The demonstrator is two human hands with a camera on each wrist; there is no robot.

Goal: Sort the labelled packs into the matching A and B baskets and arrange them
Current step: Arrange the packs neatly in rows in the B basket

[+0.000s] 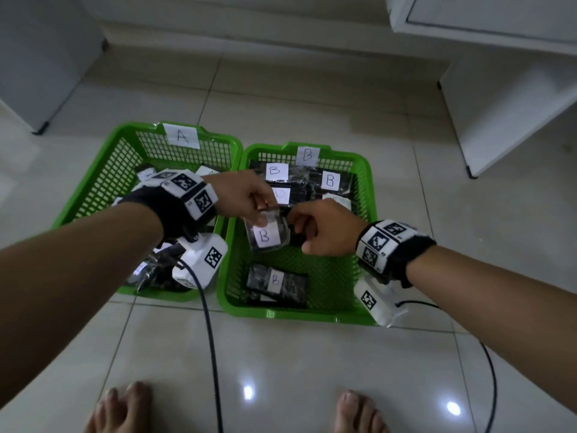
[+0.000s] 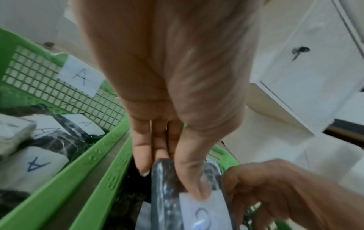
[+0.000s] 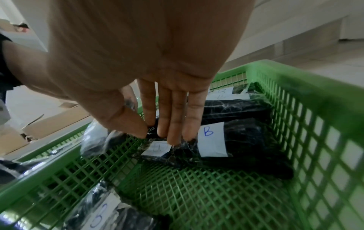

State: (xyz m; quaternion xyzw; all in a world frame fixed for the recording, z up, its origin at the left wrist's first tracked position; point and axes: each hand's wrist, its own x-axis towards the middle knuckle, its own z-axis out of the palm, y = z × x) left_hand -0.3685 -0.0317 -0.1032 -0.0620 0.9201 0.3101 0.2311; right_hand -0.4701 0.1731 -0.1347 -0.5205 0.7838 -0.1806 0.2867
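Two green baskets stand side by side on the floor: basket A [image 1: 134, 128] on the left, basket B [image 1: 365, 170] on the right. My left hand [image 1: 262, 214] reaches across into basket B and pinches the top of a dark plastic-wrapped pack labelled B [image 1: 267, 235], which hangs upright above the mesh. Thumb and fingers of this left hand [image 2: 171, 182] clamp the held pack [image 2: 163, 194]. My right hand [image 1: 296, 226] is just to its right. In the right wrist view the right hand [image 3: 157, 135] pinches the wrapped end of another B pack [image 3: 177, 154] lying on the basket floor.
Several B packs lie along the back of basket B [image 1: 331, 181], and one lies at its front [image 1: 276, 281]. Basket A holds several A packs [image 2: 37, 165]. White cabinets [image 1: 499, 104] stand to the right. Wrist cables [image 1: 212, 354] trail over the tiles by my bare feet [image 1: 125, 407].
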